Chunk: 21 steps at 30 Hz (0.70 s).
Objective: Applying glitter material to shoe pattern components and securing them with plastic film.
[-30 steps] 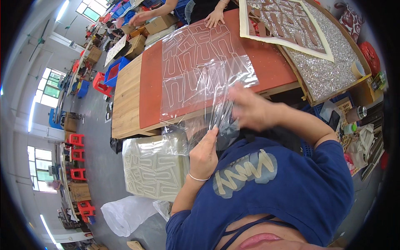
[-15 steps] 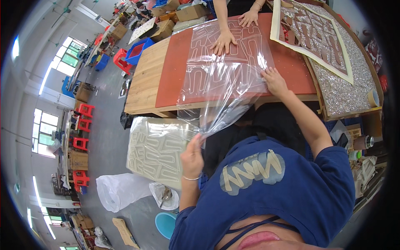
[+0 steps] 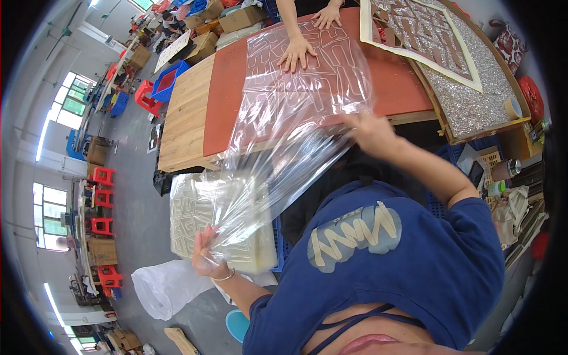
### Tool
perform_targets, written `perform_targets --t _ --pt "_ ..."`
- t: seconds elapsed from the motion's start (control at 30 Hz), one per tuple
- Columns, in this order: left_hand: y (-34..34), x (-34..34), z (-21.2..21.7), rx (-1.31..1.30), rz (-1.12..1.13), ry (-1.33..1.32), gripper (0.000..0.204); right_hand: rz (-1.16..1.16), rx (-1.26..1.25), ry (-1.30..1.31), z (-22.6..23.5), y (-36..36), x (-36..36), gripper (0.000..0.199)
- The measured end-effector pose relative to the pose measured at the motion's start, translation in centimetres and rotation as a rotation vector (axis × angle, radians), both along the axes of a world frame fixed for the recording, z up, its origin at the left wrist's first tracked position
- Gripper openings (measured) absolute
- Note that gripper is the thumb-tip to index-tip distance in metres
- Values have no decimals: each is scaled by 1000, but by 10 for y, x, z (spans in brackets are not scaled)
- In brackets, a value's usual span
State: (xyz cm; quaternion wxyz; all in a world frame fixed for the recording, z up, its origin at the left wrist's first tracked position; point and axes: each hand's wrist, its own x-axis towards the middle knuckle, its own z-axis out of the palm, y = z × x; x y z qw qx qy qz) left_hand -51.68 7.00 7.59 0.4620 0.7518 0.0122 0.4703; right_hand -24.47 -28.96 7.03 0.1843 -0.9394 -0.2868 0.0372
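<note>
A clear plastic sheet (image 3: pixel 302 118) runs from the table down toward me, pulled into long creases. My left hand (image 3: pixel 207 251) is closed on its lower left end, out over a stack of pale sheets (image 3: pixel 183 228) with curved outlines. Closed at the sheet's right edge, by the table's near side, is my right hand (image 3: pixel 373 136), somewhat blurred. Curved outlines show on the part of the plastic over the red mat (image 3: pixel 222 112). Across the table, another person's hand (image 3: pixel 297 53) lies flat on the plastic, and that person's second hand (image 3: pixel 327 16) rests at its far end.
A glittery board (image 3: pixel 467 121) with a cream-framed cut-out sheet (image 3: pixel 473 80) and a tape roll (image 3: pixel 513 107) borders the table on the right. Left are a wooden tabletop (image 3: pixel 183 118), a blue crate (image 3: pixel 168 83) and red stools (image 3: pixel 145 97). A white bag (image 3: pixel 165 290) lies on the floor.
My left hand has drawn the plastic's end down and left, over the pale stack. My right hand has gone from lying open at the sheet's edge to closing on it, nearer me.
</note>
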Motion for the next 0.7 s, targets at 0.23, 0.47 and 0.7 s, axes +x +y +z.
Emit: perform_targets --t 0.23,0.47,0.7 --pt "30 50 -10 308 276 -306 46 170 -104 -592 -54 -41 74 40" --pt "72 57 -9 -67 610 -348 47 197 -135 -543 -35 19 -31 40" --pt "124 22 -16 -218 755 -343 51 602 -257 -414 31 94 -83 42"
